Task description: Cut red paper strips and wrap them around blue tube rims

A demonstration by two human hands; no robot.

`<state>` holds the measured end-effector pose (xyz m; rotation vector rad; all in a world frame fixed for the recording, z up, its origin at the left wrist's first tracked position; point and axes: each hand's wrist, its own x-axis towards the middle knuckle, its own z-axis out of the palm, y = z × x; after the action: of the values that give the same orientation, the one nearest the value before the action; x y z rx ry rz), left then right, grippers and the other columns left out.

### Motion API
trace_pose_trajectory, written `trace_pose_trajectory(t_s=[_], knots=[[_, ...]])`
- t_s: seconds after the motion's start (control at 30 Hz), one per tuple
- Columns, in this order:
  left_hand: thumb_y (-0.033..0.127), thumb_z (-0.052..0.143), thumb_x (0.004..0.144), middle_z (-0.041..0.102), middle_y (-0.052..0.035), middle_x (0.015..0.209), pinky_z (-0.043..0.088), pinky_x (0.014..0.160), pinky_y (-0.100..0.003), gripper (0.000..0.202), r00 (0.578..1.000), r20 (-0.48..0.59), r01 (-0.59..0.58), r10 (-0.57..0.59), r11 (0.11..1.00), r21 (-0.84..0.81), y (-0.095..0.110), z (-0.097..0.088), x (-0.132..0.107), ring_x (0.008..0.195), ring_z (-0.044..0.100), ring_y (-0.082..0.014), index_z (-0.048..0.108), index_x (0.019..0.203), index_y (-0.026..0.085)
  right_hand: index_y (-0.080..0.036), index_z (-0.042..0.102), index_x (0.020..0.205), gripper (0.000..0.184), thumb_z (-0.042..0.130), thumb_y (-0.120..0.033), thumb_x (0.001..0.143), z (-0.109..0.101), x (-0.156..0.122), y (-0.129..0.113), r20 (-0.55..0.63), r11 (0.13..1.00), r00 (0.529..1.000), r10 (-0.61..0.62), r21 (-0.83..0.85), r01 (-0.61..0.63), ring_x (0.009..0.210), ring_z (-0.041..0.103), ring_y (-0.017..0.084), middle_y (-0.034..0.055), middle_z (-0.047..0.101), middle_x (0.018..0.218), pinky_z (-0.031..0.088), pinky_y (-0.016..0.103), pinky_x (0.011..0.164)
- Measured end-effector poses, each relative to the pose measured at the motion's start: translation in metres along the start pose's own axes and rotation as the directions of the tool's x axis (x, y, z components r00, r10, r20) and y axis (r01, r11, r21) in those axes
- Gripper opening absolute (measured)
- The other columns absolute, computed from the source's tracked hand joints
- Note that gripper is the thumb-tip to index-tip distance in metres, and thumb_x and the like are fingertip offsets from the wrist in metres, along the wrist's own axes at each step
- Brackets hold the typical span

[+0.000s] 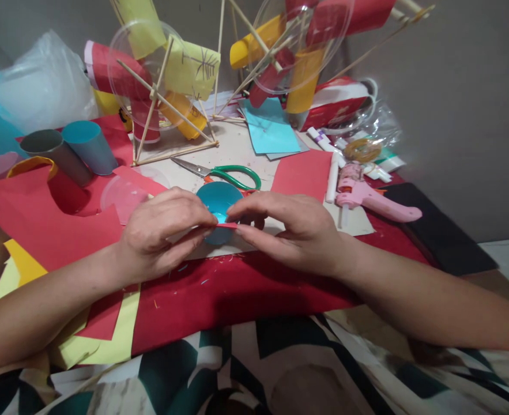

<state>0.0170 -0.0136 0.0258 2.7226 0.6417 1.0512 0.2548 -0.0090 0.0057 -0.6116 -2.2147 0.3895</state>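
Observation:
A small, narrow red paper strip (227,225) is stretched between my two hands, at the near rim of a blue paper cylinder (218,199). One end sits between the thumb and fingers of my left hand (165,227). My right hand (293,227) pinches the other end, with its fingers curled beside the cylinder. The cylinder stands upright, and my fingertips hide part of its rim; whether the strip touches it I cannot tell. Just behind lie green-handled scissors (232,173), blades pointing left.
Two wheel models of sticks (174,158), clear discs and paper tubes stand behind. A pink glue gun (377,202) and white glue tubes lie right. Grey (59,155) and blue (92,150) paper cylinders, red paper (64,230) and a plastic bag (46,86) are left.

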Motion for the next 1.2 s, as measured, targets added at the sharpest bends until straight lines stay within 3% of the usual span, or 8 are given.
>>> trace_pose_trajectory(t_s=[0.3, 0.63, 0.73, 1.0, 1.2], knots=[[0.012, 0.065, 0.087, 0.076, -0.0052, 0.086, 0.06, 0.078, -0.034, 0.011, 1.0, -0.024, -0.012, 0.014, 0.996, 0.089, 0.005, 0.006, 0.004, 0.079, 0.071, -0.0174, 0.069, 0.096, 0.017, -0.018, 0.065, 0.108, 0.017, 0.06, -0.011, 0.092, 0.002, -0.001, 0.003, -0.032, 0.996, 0.999, -0.008, 0.094, 0.011, 0.085, 0.073, 0.012, 0.0035, 0.076, 0.103, 0.06, 0.024, 0.076], [0.011, 0.065, 0.089, 0.077, -0.005, 0.091, 0.062, 0.086, -0.036, 0.02, 0.998, -0.001, -0.055, 0.056, 0.987, 0.15, 0.003, 0.005, 0.001, 0.09, 0.072, -0.0186, 0.065, 0.108, 0.018, -0.018, 0.067, 0.098, 0.008, 0.061, -0.013, 0.095, 0.003, -0.001, 0.007, -0.075, 0.988, 0.986, -0.15, 0.028, 0.152, 0.098, 0.074, 0.012, 0.0042, 0.078, 0.1, 0.06, 0.026, 0.09], [0.013, 0.065, 0.09, 0.077, -0.0034, 0.089, 0.063, 0.085, -0.033, 0.019, 0.997, 0.018, -0.077, 0.075, 0.983, 0.169, 0.001, 0.004, 0.001, 0.09, 0.072, -0.0179, 0.064, 0.107, 0.02, -0.02, 0.068, 0.099, 0.012, 0.057, -0.014, 0.097, 0.001, -0.002, 0.008, -0.051, 0.988, 0.987, -0.151, 0.012, 0.152, 0.094, 0.075, 0.012, 0.0025, 0.078, 0.097, 0.061, 0.024, 0.085], [0.007, 0.06, 0.089, 0.076, -0.0046, 0.091, 0.062, 0.086, -0.031, 0.019, 0.99, 0.078, -0.119, 0.118, 0.993, 0.019, -0.008, -0.001, 0.002, 0.09, 0.072, -0.0162, 0.061, 0.105, 0.017, -0.02, 0.069, 0.104, 0.016, 0.056, -0.012, 0.098, -0.004, -0.003, 0.012, -0.007, 0.985, 0.986, -0.168, 0.028, 0.168, 0.09, 0.075, 0.011, 0.0015, 0.078, 0.095, 0.061, 0.022, 0.082], [0.009, 0.059, 0.09, 0.077, -0.0056, 0.093, 0.061, 0.089, -0.033, 0.022, 0.976, 0.157, -0.156, 0.151, 0.988, 0.015, -0.013, -0.008, 0.003, 0.092, 0.073, -0.019, 0.06, 0.108, 0.021, -0.02, 0.068, 0.107, 0.021, 0.057, -0.007, 0.095, -0.003, -0.004, 0.015, -0.016, 0.974, 0.976, -0.218, 0.054, 0.218, 0.093, 0.074, 0.01, 0.0024, 0.079, 0.1, 0.06, 0.021, 0.086]])
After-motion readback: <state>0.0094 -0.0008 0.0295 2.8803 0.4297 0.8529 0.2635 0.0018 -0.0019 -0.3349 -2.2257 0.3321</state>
